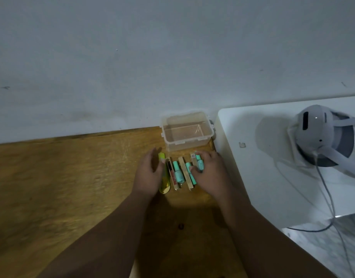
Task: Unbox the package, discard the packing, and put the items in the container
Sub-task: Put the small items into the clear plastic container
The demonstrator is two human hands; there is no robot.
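Note:
A clear plastic container (187,131) stands open against the wall on the wooden table (72,173). In front of it lies a row of small items: a yellow-green tube (164,178), a slim gold box (171,173), a teal bottle (177,172), a gold stick (185,171), a second teal bottle (190,175) and a third teal bottle (199,162). My left hand (150,173) hovers at the left end of the row, fingers relaxed. My right hand (208,169) rests on the right end, fingers curled over the teal bottles there.
A white surface (252,177) adjoins the table on the right, carrying a grey headset (321,135) with straps and a cable (325,197) that runs down its front. A pale wall rises behind the table.

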